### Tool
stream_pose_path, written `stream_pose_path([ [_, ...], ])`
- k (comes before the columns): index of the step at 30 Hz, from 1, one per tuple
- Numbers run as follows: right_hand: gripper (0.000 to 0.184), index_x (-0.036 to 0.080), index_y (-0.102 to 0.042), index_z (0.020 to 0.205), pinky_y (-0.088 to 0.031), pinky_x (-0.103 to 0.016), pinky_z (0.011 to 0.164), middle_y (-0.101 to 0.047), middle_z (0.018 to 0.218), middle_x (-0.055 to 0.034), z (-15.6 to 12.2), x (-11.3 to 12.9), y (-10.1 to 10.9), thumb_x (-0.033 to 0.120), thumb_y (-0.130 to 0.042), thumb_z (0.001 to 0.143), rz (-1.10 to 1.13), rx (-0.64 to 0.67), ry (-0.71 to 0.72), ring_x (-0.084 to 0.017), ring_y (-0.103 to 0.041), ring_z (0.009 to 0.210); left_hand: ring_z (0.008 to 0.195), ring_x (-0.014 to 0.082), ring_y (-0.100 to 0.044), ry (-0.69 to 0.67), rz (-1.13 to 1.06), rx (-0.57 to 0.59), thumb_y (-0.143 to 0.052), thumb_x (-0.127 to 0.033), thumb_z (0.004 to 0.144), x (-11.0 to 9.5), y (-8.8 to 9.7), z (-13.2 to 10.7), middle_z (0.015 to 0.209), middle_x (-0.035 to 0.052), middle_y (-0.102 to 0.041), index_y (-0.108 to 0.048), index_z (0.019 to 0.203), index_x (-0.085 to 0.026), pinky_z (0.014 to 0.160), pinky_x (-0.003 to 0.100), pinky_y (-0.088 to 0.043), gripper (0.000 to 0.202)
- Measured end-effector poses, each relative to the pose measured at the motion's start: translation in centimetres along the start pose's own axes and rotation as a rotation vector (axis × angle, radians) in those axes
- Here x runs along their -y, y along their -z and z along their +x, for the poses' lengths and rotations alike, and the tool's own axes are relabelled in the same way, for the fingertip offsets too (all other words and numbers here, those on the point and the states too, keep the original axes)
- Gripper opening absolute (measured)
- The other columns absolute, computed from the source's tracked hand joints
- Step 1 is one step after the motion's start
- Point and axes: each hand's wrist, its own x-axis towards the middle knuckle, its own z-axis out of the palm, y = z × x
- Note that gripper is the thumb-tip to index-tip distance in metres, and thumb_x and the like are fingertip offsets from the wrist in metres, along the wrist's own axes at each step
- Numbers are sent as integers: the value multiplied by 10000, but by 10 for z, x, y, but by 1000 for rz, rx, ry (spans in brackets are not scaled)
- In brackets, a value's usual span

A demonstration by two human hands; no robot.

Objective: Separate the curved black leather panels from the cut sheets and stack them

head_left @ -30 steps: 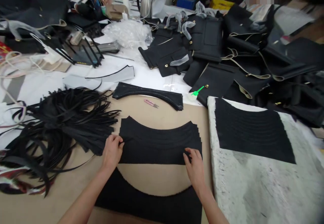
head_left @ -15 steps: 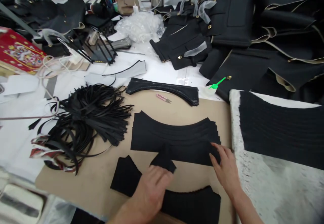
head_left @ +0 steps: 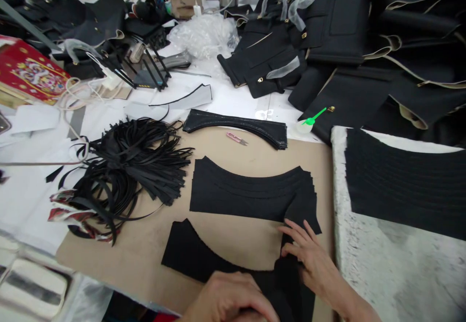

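Note:
A fanned stack of curved black cut pieces [head_left: 247, 191] lies on the brown board [head_left: 145, 244]. A second stack of the same pieces [head_left: 189, 254] lies nearer me. One black piece [head_left: 304, 210] is folded over from the far stack's right end and runs down toward the near stack. My right hand [head_left: 309, 256] rests on it with fingers stretched flat. At the bottom edge my left hand [head_left: 233, 297] has its fingers curled over the near stack; what it grips is hidden.
A bundle of black strips [head_left: 134, 167] lies left of the stacks. Pink thread snips [head_left: 236, 139] and a curved black band [head_left: 236, 128] lie beyond. At right a white fleecy mat [head_left: 382, 273] bears another black stack [head_left: 404, 181]. Black bag parts [head_left: 345, 45] cover the far table.
The piece that my left hand was folding over has swung to the right end under my right hand. My left hand has pulled back toward me. The view has barely shifted.

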Motion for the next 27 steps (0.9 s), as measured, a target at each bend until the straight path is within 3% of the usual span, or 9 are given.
stream_pose_path([
  [3, 182, 255, -680, 833, 40, -628, 1129, -571, 1308, -36, -16, -1, 12, 176, -525, 778, 22, 63, -10, -297, -269, 1400, 682, 132, -619, 292, 17, -265, -563, -422, 877, -15, 36, -15, 745, 46, -695, -748, 837, -205, 622, 188, -450, 287],
  [5, 141, 252, -670, 848, 93, -616, 1125, -646, 1169, -41, -25, 3, 21, 277, -531, 856, 63, 102, -11, -290, -306, 1384, 722, 153, -623, 413, 54, -421, -610, -444, 830, -10, 55, -28, 772, 40, -698, -746, 819, -216, 643, 199, -464, 265],
  [8, 106, 237, -641, 803, 168, -571, 1122, -683, 901, -11, -32, 20, 34, 311, -580, 848, 136, 187, -39, -265, -446, 1286, 789, 184, -631, 523, 98, -583, -663, -470, 766, 9, 73, -46, 834, 36, -709, -745, 838, -222, 698, 223, -483, 272],
  [13, 81, 213, -654, 819, 84, -520, 1157, -650, 967, -25, -32, 58, 45, 263, -659, 755, 237, 337, -171, -200, -612, 1007, 840, 218, -645, 618, 120, -692, -660, -512, 730, 34, 95, -62, 874, 36, -718, -735, 882, -212, 706, 255, -509, 345],
  [16, 132, 229, -643, 880, -41, -547, 1157, -664, 909, -11, -26, 57, 37, 250, -650, 750, 278, 346, -219, -204, -623, 961, 897, 247, -656, 605, 264, -651, -627, -509, 729, 52, 109, -64, 889, 37, -728, -731, 850, -215, 781, 309, -525, 335],
  [19, 80, 246, -615, 838, -248, -524, 1105, -670, 857, 1, -14, 32, 21, 215, -546, 814, 262, 228, -247, -206, -632, 912, 909, 243, -668, 574, 466, -524, -548, -458, 786, 77, 118, -67, 900, 24, -730, -719, 851, -241, 841, 346, -522, 284],
  [22, 188, 241, -601, 870, -479, -365, 858, -643, 895, -25, 0, -7, 7, 229, -414, 880, 215, -74, -403, -196, -634, 846, 876, 229, -670, 503, 747, -514, -462, -373, 837, 103, 121, -72, 933, 41, -705, -709, 845, -248, 797, 342, -541, 276],
  [24, 226, 224, -585, 999, -499, -336, 771, -616, 1006, -56, 9, -35, 5, 274, -387, 901, 161, -287, -507, -195, -630, 828, 891, 255, -656, 437, 978, -583, -440, -321, 839, 115, 118, -70, 999, 85, -667, -706, 829, -225, 802, 391, -547, 283],
  [27, 314, 187, -517, 1166, -493, -376, 826, -546, 1160, -111, 24, -68, 11, 314, -400, 904, 84, -452, -586, -225, -615, 905, 999, 296, -615, 323, 1166, -623, -428, -265, 860, 123, 106, -52, 1146, 141, -597, -697, 905, -185, 891, 479, -517, 285],
])
